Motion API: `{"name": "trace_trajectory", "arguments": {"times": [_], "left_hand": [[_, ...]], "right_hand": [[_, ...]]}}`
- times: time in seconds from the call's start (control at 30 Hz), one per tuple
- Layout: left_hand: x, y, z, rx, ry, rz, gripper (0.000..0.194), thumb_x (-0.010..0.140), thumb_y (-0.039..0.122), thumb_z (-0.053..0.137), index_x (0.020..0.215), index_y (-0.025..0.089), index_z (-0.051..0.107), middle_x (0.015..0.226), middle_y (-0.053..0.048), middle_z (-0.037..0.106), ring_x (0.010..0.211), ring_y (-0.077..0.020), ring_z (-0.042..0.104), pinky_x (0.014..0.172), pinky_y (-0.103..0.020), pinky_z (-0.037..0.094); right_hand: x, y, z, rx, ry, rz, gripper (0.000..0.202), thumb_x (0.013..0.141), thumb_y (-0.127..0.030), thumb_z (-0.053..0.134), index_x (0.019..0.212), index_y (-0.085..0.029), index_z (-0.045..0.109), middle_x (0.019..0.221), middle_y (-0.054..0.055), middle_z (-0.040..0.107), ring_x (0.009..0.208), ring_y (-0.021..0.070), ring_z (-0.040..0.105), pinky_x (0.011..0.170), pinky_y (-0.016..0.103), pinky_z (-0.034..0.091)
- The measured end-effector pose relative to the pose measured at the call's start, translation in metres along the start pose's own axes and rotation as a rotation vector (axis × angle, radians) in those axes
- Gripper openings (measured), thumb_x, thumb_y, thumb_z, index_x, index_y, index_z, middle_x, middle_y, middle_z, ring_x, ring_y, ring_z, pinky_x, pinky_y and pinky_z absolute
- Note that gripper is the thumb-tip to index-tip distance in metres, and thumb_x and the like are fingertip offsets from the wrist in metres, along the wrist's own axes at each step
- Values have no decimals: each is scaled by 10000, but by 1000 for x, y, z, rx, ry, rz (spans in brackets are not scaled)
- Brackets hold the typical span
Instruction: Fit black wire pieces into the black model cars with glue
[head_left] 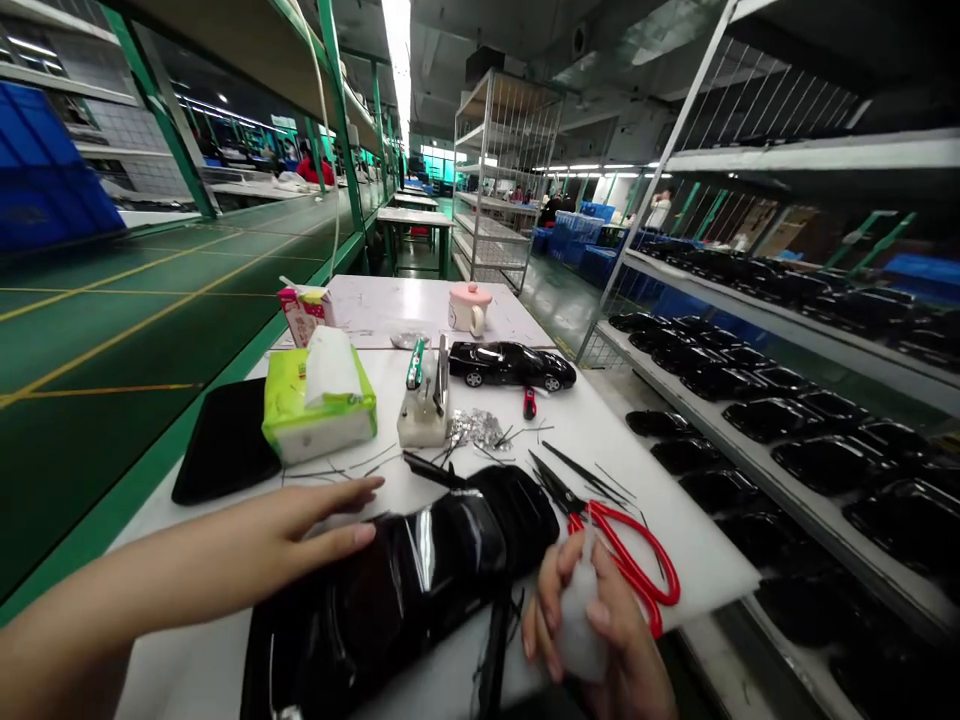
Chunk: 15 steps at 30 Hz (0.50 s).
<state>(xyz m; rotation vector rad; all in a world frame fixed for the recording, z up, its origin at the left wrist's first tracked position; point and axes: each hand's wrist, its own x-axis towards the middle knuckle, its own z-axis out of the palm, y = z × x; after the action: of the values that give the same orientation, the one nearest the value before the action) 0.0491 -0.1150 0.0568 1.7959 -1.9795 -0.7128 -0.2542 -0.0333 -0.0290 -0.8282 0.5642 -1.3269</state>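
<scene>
Glossy black car shell (442,550) lies nearest the camera, over the white worktop (705,575), with its left end running to the bottom edge of the view. Its long axis is oblique: from the near left, it extends away and to the right, ending short of the red-handled scissors (572,503). The left hand (319,520) is positioned along the far left side of the shell, palm down, fingers extended forward and thumb spread apart from them. The thumb tip overlaps the shell's edge in view; whether it bears on the surface cannot be determined. From these fingers, the shell lies to the right and toward the camera. The right hand (626,640) is located just beside the shell's right portion, on the near side, with fingers and thumb closed around a translucent bottle (579,625). The bottle's narrow nozzle points upward, and the shell lies to its left. Of the two hands, the left is nearer to the shell. A black strip (495,640) lies between the shell and the right hand. A smaller model car (514,365) stands farther back, well apart from both hands.
</scene>
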Motion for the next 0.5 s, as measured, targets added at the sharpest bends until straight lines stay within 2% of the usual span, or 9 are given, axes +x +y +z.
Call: {"name": "trace_trajectory", "arguments": {"times": [0.07,0.17,0.27,0.4,0.47,0.5], "left_hand": [[-4,12,1,0,-72,-6,659,855,690,565,1228,165,703,1282,-2,747,1303,-290,624,1132,-482,424],[-17,21,13,-31,-74,-16,554,882,584,581,1268,202,689,1307,53,730,1334,-295,588,1192,-543,301],[-39,24,30,-103,35,-9,589,943,587,498,1316,159,651,1382,12,686,1371,-294,545,1219,-498,272],[-82,12,50,-222,229,-16,694,992,646,369,1447,137,492,1501,-83,581,1406,-299,509,1191,-417,374],[-102,2,57,-251,241,-8,722,956,678,442,1480,181,451,1576,-93,493,1439,-324,474,1189,-431,394],[-110,-3,60,-251,232,6,770,923,695,503,1525,229,392,1615,-78,439,1463,-331,444,1213,-458,359]], "right_hand": [[1,-1,2,-36,-29,-50,247,912,-471,628,947,-235,564,767,-40,574,502,97,513,651,330,517],[1,-2,-1,-104,-40,-77,198,925,-396,613,1021,-223,629,776,-28,594,569,121,562,708,345,528],[-1,0,-4,-178,-31,-138,251,930,-341,599,1146,-229,660,833,-13,623,637,138,604,757,353,538],[-4,-1,-5,-263,25,-231,297,937,-342,598,1226,-298,654,951,-15,610,717,137,645,854,378,559],[-5,-8,-6,-341,68,-256,301,951,-346,603,1249,-323,645,987,-13,614,826,158,682,950,409,541],[-5,-14,-8,-393,94,-269,306,961,-349,605,1264,-327,636,1014,-4,632,921,180,694,1003,425,518]]}}
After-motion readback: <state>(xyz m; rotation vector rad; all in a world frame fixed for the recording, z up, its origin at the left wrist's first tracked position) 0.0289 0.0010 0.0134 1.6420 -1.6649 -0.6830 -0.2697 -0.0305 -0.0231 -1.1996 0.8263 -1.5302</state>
